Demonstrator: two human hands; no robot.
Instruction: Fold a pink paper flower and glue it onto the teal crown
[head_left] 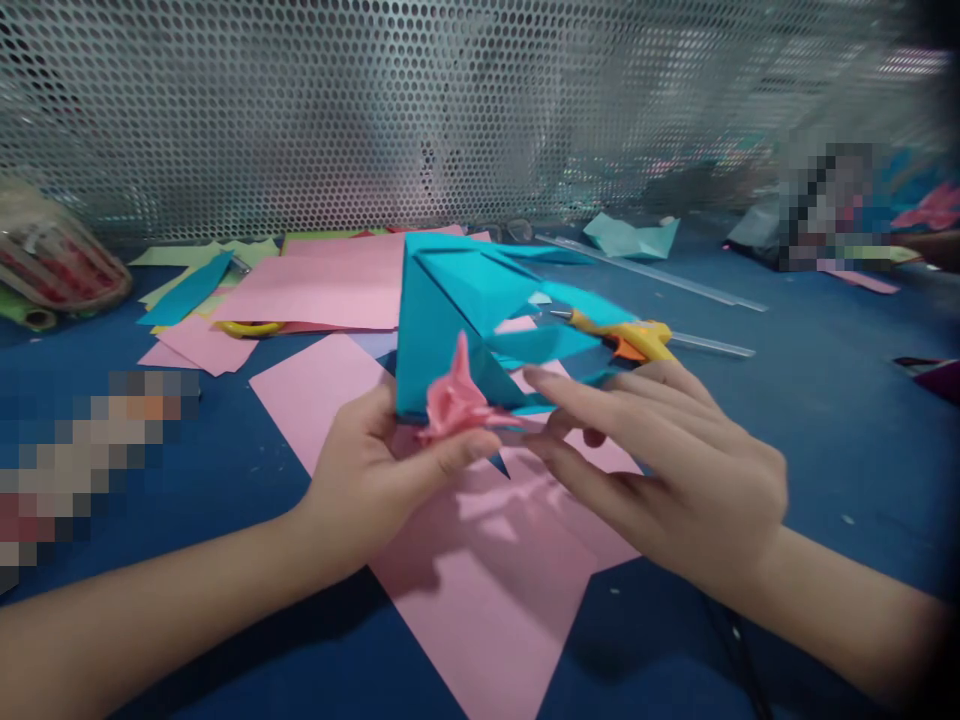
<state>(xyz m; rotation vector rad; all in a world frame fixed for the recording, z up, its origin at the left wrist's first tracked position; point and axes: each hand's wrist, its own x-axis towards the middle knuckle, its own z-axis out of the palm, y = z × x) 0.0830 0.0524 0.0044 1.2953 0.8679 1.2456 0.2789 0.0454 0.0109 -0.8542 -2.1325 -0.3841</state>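
My left hand (375,465) is closed around a folded blue paper piece (427,330), its thumb lying along the lower edge. On the near side of this paper, just above the thumb, sits a small pink paper flower (454,400) with pointed, curled petals. Blue strips fan out from the paper's right side. My right hand (660,460) hovers just right of the flower, thumb and index finger apart, with nothing visible between them. Whether its fingertips touch the blue paper's edge I cannot tell. Below both hands lie pink paper sheets (487,590).
Behind the right hand lies a yellow glue gun (637,335) with an orange trigger. Clear glue sticks (660,272) and a pale folded paper (634,238) are farther back. Stacked pink sheets (322,285) lie back left, near a plastic container (60,250). A perforated metal panel (337,110) closes off the back.
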